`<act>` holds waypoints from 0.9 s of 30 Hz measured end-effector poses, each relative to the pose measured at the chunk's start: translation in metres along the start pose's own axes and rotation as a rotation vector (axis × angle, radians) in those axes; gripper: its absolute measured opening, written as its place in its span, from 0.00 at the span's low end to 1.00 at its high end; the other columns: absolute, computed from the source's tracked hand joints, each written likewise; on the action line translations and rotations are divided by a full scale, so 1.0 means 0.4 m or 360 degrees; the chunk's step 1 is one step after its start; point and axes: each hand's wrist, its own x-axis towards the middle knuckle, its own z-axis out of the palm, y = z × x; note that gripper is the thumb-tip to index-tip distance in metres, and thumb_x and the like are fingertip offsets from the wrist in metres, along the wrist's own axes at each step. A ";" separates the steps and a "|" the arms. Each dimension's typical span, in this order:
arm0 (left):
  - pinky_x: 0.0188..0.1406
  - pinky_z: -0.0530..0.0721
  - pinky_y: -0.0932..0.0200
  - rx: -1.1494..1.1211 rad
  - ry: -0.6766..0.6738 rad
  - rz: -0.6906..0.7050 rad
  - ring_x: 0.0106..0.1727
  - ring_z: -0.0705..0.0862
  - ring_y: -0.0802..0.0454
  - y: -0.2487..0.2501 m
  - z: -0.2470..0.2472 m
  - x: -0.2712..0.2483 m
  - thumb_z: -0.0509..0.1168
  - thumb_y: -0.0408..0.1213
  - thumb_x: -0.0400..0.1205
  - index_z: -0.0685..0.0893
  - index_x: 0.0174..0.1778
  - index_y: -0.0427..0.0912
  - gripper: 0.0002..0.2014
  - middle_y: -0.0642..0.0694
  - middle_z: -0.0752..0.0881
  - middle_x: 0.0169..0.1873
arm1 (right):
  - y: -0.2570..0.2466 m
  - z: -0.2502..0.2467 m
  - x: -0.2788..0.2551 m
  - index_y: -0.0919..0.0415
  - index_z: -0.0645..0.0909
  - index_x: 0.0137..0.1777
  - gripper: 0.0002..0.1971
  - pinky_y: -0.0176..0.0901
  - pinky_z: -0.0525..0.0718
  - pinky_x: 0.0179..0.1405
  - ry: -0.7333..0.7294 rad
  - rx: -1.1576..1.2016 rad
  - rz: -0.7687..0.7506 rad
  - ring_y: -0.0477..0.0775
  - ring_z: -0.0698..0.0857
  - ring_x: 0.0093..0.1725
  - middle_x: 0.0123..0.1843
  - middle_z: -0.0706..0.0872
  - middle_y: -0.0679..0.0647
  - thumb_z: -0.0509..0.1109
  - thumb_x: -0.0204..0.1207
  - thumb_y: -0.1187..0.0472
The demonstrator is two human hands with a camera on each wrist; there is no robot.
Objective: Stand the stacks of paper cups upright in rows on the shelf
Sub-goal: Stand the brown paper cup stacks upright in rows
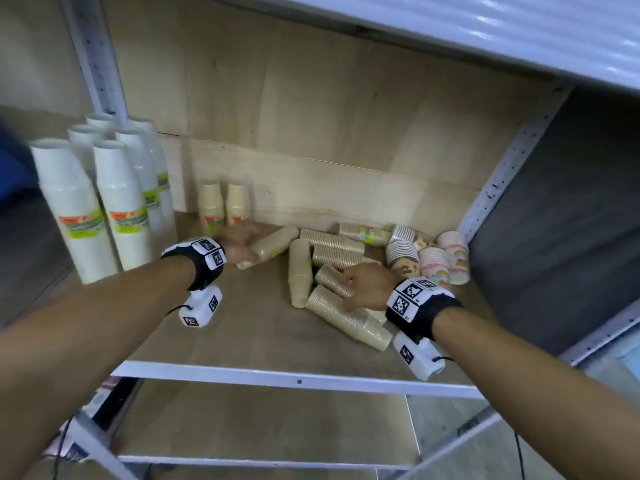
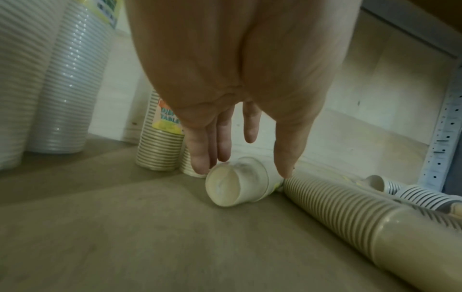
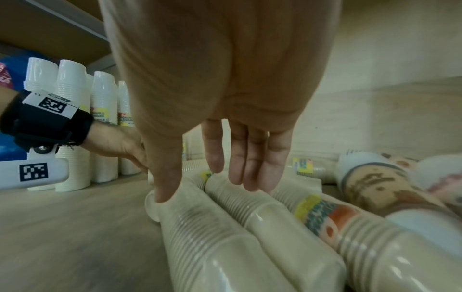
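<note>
Several beige cup stacks lie on their sides on the wooden shelf (image 1: 242,327). My left hand (image 1: 242,245) (image 2: 241,170) reaches over the end of one lying beige stack (image 1: 273,244) (image 2: 237,185), with straight fingers on one side of it and the thumb on the other. My right hand (image 1: 349,289) (image 3: 207,189) rests with straight fingers on the pile of lying beige stacks (image 1: 346,317) (image 3: 200,237), its thumb touching the end of the nearest one. Two short beige stacks (image 1: 223,202) (image 2: 160,146) stand upright at the back wall.
Tall white cup stacks (image 1: 104,202) (image 3: 72,89) stand upright in rows at the shelf's left. Printed cup stacks (image 1: 433,261) (image 3: 375,187) lie at the right, by the perforated post (image 1: 502,174). A shelf board hangs overhead; the white front rail (image 1: 298,375) runs below my wrists.
</note>
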 end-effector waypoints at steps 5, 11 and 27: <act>0.57 0.80 0.57 -0.0056 0.0075 -0.0023 0.62 0.82 0.45 -0.027 0.045 0.010 0.79 0.39 0.70 0.73 0.76 0.47 0.37 0.45 0.83 0.65 | 0.030 0.043 -0.044 0.57 0.77 0.71 0.35 0.42 0.80 0.56 -0.0039 -0.0022 0.0123 0.55 0.82 0.63 0.64 0.82 0.51 0.80 0.65 0.45; 0.65 0.79 0.54 -0.0098 0.0247 -0.0003 0.66 0.81 0.43 -0.033 0.082 0.012 0.78 0.31 0.70 0.77 0.74 0.43 0.34 0.43 0.82 0.67 | 0.038 0.077 -0.067 0.55 0.77 0.67 0.34 0.46 0.82 0.51 -0.0100 -0.0051 0.0178 0.55 0.83 0.56 0.58 0.84 0.51 0.81 0.63 0.43; 0.60 0.82 0.58 -0.0192 0.0358 -0.0003 0.56 0.85 0.45 0.008 -0.036 0.007 0.73 0.31 0.74 0.84 0.66 0.45 0.23 0.43 0.87 0.57 | 0.002 -0.030 -0.062 0.59 0.80 0.69 0.31 0.53 0.83 0.63 -0.0245 -0.0269 0.0163 0.59 0.83 0.63 0.67 0.83 0.56 0.79 0.67 0.48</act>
